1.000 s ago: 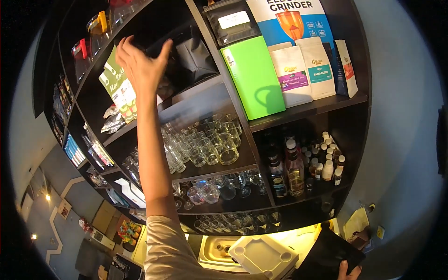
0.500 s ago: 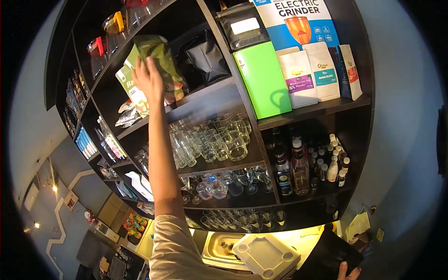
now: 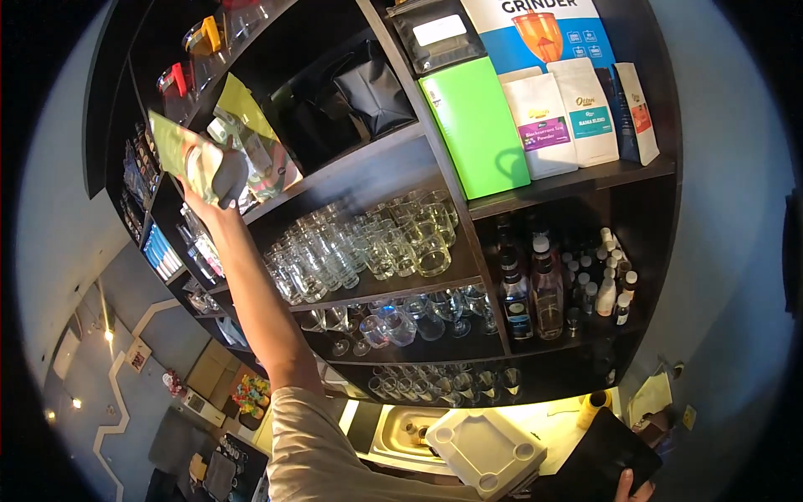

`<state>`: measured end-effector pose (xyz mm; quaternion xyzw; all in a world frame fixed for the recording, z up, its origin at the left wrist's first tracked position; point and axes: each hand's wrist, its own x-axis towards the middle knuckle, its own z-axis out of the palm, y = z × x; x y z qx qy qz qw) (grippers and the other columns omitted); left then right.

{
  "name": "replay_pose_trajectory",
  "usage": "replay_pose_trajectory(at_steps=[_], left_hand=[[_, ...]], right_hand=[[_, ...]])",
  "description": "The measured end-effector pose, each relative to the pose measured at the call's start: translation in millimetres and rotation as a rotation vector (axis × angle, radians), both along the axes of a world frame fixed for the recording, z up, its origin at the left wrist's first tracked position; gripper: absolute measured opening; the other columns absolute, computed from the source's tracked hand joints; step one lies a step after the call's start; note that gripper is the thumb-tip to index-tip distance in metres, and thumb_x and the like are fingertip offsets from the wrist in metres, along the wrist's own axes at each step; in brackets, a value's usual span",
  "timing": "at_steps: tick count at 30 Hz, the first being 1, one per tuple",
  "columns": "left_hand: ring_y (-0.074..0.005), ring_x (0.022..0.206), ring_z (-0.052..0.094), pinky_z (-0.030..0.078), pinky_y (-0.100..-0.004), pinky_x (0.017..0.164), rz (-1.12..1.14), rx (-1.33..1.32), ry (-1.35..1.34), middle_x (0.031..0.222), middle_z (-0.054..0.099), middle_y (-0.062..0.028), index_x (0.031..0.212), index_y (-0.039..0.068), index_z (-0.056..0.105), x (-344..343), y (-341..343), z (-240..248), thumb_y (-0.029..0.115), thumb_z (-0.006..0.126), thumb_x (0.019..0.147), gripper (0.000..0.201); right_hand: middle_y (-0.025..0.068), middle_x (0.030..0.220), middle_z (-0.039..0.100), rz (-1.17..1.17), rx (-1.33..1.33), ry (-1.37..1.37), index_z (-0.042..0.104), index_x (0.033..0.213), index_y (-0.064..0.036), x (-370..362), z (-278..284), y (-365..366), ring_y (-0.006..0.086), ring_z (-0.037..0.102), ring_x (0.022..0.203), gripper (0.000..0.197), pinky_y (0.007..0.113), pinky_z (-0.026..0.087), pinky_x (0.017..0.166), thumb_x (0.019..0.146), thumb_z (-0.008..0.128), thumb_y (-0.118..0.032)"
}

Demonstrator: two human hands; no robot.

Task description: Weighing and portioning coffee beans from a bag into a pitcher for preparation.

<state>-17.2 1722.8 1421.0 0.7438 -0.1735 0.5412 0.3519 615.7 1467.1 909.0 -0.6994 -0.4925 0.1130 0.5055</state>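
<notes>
My left hand (image 3: 211, 211) reaches up to a dark shelf unit and is closed on the lower part of a camouflage-patterned pouch (image 3: 186, 152), which tilts out past the shelf's edge. The hand's fingers are partly hidden behind the pouch. Just behind it, another green camouflage pouch (image 3: 272, 163) leans in the compartment, beside a black bag (image 3: 375, 94). Down at the lower right, my right hand (image 3: 633, 487) grips the edge of a flat black pouch-like thing (image 3: 604, 458); only some of its fingers show.
Rows of drinking glasses (image 3: 376, 251) fill the shelf below. A green box (image 3: 475, 130), white pouches (image 3: 548, 125) and bottles (image 3: 548, 289) stand to the right. Under the shelves are a sink (image 3: 393, 435) and a grey plastic lid (image 3: 485, 448). Jugs (image 3: 171, 84) sit upper left.
My left hand has moved left and down from the compartment, bringing a camouflage pouch out past the shelf edge. The right hand still holds the black pouch-like thing.
</notes>
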Motion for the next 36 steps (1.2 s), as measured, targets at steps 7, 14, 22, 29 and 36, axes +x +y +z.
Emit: replay_pose_trajectory(at_steps=[7,14,22,29,36], left_hand=[[-0.0293,0.146,0.039,0.015,-0.0692,0.12,0.682,-0.03,-0.594,0.147,0.055,-0.0084,0.147,0.017,0.048,10.2,-19.9,-12.3,0.035,0.041,0.103,0.048],[-0.02,0.106,0.06,0.041,-0.045,0.111,0.545,0.095,-0.125,0.106,0.066,-0.0111,0.131,0.01,0.057,-48.8,-38.1,-48.3,0.014,0.063,0.09,0.042],[-0.0222,0.091,0.062,0.051,-0.0399,0.097,0.67,-0.067,-0.418,0.103,0.068,-0.0119,0.125,0.006,0.061,-21.7,-42.2,-84.7,0.019,0.07,0.088,0.04],[-0.0221,0.084,0.058,0.049,-0.0353,0.084,0.736,-0.029,-0.419,0.105,0.067,-0.0133,0.125,0.005,0.06,-11.6,-49.8,-97.3,0.021,0.069,0.088,0.041],[-0.0311,0.1,0.069,0.06,-0.0413,0.086,0.51,-0.409,-0.598,0.116,0.069,-0.0167,0.133,0.001,0.056,-36.8,-70.8,-126.1,0.042,0.052,0.104,0.05]], right_hand=[[0.0096,0.07,0.058,0.135,-0.104,0.026,0.069,0.086,-0.0049,0.8,-12.3,-5.8,0.0191,0.048,0.06,0.028,0.038,0.038,0.058,0.1,0.067,-0.029],[0.0139,0.094,0.07,0.135,-0.078,0.176,0.071,0.105,0.0001,-8.1,-38.2,-5.6,0.0205,0.063,0.082,0.027,0.036,0.05,0.072,0.1,0.067,-0.026],[0.0107,0.094,0.073,0.437,0.256,0.112,0.07,0.109,0.0042,6.3,-49.5,20.4,0.0194,0.067,0.085,0.028,0.033,0.054,0.077,0.1,0.066,-0.022],[0.0137,0.094,0.073,0.206,-0.225,0.344,0.071,0.107,0.0035,-17.9,-5.6,6.2,0.0228,0.067,0.084,0.029,0.036,0.053,0.073,0.1,0.067,-0.024],[0.0221,0.109,0.072,-0.111,-0.534,0.134,0.072,0.109,0.0025,-2.9,-27.3,-14.6,0.0373,0.066,0.098,0.058,0.048,0.049,0.089,0.091,0.07,-0.052]])
